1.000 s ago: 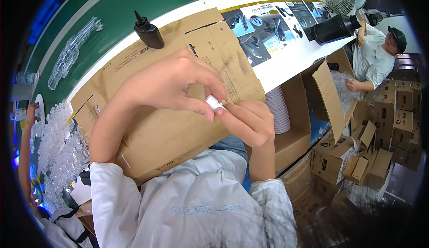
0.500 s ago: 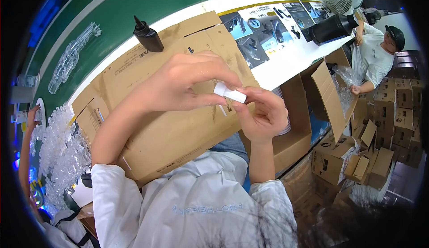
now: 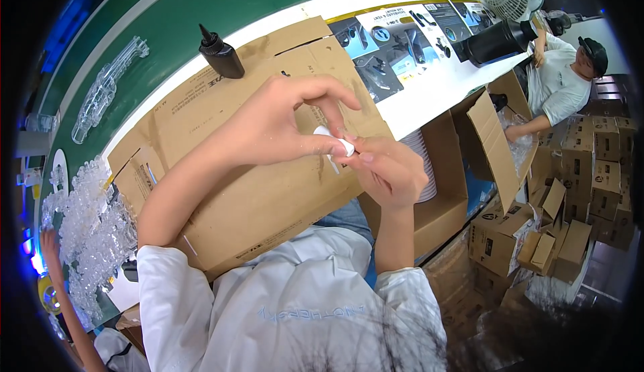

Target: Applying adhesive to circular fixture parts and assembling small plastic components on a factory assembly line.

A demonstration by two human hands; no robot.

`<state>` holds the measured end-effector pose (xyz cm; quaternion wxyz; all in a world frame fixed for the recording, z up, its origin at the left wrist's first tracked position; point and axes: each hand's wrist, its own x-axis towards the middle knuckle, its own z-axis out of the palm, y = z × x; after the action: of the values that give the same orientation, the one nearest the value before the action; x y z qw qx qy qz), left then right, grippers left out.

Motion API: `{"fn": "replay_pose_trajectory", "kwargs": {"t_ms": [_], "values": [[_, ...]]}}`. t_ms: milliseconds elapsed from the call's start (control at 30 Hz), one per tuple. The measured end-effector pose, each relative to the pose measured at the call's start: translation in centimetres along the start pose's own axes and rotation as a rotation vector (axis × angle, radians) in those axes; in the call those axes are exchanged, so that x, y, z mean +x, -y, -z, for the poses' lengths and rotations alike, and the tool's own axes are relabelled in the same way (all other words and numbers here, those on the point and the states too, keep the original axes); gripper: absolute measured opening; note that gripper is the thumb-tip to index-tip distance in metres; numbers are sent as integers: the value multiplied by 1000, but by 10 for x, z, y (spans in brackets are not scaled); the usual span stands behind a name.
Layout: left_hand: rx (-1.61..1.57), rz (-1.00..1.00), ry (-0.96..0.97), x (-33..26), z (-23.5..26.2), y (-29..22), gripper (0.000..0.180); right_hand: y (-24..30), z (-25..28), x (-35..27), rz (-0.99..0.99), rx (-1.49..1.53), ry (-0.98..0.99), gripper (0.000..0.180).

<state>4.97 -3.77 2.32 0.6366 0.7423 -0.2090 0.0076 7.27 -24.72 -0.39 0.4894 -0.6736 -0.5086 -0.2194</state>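
Here, hand (image 3: 394, 172) near carton's (image 3: 443, 209) white stack (image 3: 425, 149).

Both hands (image 3: 272, 124) (image 3: 396, 174) on white piece (image 3: 347, 147) (seemingly cylindrical), cardboard (image 3: 248, 201) beneath

a small, smooth white cylindrical piece (image 3: 347, 147) sits pinched between the left hand (image 3: 276, 122) and the fingertips of the right hand (image 3: 394, 171), over a brown cardboard sheet (image 3: 248, 204). it is tilted, one end pointing to the upper left, the other to the lower right; fingers partly cover its middle.
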Motion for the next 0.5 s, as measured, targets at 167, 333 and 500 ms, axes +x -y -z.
{"fn": "replay_pose_trajectory", "kwargs": {"t_ms": [167, 333, 500], "values": [[-74, 41, -90, 1, 1, 3, 33, -3, -1, -6, -24, -5, -32, 41], [-210, 58, -165, 0, 11, 6, 24, -6, 0, -9, -38, 56, -55, 52], [-14, 88, -183, 2, 14, -5, 15, -8, 0, -10, -47, 97, -60, 56]]}}
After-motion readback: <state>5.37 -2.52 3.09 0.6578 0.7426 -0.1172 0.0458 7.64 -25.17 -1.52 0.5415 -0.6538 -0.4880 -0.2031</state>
